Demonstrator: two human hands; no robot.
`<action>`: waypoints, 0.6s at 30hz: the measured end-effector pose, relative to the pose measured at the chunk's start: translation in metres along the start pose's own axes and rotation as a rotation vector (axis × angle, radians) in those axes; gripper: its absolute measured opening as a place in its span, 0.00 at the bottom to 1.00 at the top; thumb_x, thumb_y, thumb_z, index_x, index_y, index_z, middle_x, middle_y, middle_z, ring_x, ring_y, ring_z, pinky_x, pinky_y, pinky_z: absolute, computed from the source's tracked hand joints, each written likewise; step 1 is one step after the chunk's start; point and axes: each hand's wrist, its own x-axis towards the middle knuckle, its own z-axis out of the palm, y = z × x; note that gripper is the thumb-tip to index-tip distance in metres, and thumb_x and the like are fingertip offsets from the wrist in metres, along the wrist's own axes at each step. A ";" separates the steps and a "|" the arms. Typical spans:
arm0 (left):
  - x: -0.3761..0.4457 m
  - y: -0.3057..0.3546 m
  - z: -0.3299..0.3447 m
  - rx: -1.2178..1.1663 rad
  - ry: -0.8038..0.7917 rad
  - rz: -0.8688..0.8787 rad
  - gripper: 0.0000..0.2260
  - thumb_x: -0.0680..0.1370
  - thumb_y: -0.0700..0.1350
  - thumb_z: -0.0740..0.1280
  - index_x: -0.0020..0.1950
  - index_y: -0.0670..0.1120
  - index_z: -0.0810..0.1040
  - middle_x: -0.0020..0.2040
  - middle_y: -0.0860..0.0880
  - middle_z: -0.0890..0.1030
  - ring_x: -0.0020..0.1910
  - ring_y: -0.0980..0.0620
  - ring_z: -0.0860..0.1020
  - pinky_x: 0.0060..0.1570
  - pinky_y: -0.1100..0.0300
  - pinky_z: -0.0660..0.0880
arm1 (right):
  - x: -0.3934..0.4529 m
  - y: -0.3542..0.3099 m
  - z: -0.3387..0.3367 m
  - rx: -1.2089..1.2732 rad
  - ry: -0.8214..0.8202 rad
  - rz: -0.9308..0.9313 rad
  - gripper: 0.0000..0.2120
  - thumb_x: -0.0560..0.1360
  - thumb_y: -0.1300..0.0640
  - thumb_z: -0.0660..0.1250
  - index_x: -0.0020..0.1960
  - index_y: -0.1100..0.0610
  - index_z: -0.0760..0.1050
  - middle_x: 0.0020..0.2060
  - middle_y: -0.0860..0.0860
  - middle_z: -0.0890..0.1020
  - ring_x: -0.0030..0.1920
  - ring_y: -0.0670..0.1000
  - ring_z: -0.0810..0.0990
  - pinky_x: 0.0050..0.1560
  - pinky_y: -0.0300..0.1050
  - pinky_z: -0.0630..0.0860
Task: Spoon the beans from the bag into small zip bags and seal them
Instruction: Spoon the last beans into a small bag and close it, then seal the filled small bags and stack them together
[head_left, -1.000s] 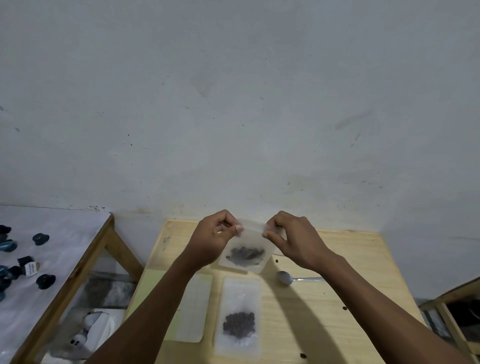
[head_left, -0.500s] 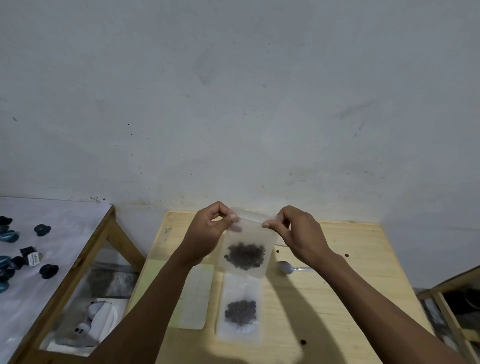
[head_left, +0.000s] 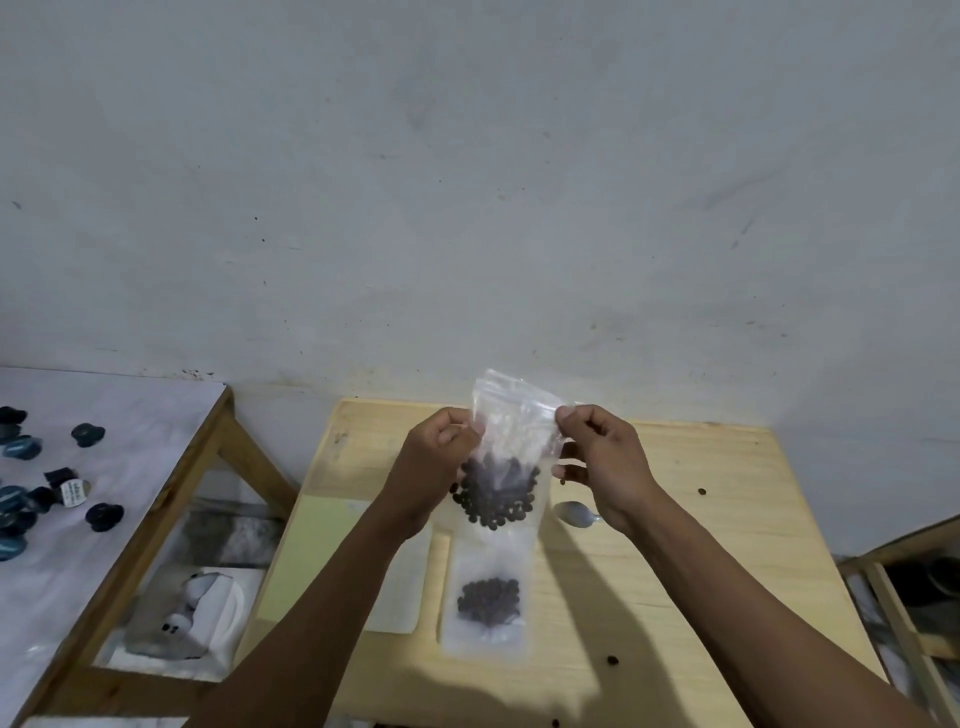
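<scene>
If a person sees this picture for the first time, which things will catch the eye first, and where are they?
At the centre, the left hand and right hand pinch the upper part of a clear zip bag, held upright above the wooden table, with dark beans gathered at its bottom. Below it, a second small bag of beans lies flat on the table. A spoon lies just under the right hand.
</scene>
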 end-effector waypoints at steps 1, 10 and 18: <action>-0.002 -0.004 -0.001 0.020 -0.021 -0.023 0.07 0.80 0.49 0.65 0.49 0.48 0.80 0.37 0.53 0.80 0.34 0.57 0.78 0.37 0.59 0.75 | 0.002 0.001 0.001 0.019 0.026 0.020 0.11 0.77 0.55 0.69 0.41 0.61 0.73 0.37 0.57 0.74 0.32 0.54 0.71 0.29 0.44 0.72; -0.016 -0.032 -0.023 -0.173 0.033 -0.212 0.04 0.79 0.38 0.65 0.46 0.43 0.78 0.36 0.49 0.81 0.34 0.49 0.78 0.34 0.57 0.77 | 0.012 0.034 0.029 -0.046 -0.092 0.110 0.08 0.77 0.55 0.69 0.45 0.61 0.77 0.40 0.57 0.74 0.41 0.56 0.73 0.42 0.49 0.76; -0.034 -0.058 -0.093 -0.223 0.171 -0.240 0.05 0.81 0.44 0.63 0.50 0.45 0.79 0.45 0.49 0.85 0.41 0.52 0.82 0.37 0.61 0.77 | 0.011 0.071 0.095 -0.082 -0.195 0.165 0.11 0.78 0.51 0.67 0.50 0.59 0.81 0.35 0.49 0.80 0.36 0.50 0.77 0.39 0.45 0.75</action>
